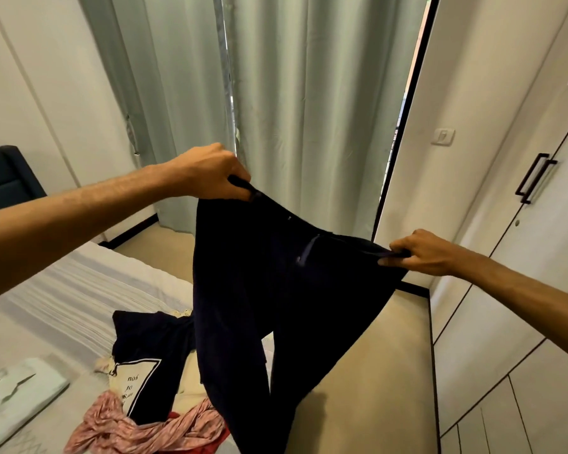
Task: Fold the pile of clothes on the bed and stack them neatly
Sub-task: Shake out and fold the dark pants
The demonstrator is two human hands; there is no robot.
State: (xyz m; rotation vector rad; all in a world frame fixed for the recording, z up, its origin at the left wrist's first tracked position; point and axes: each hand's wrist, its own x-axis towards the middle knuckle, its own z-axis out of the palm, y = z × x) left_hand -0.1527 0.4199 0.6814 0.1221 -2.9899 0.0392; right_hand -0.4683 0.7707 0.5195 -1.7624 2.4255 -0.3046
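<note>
Both our forearms reach fwd; left hand (207,172) and right hand (420,253) each keep a tight grip on the waistband of dark trousers (276,290), held up in the air w/ legs hanging over the bed (63,290) edge. Below on the bed: unfolded clothes pile (145,388), a folded pale shirt (20,388) at left. Room: green curtains (292,93) ahead, white wardrobe (522,224) at right, beige floor (374,371).
</note>
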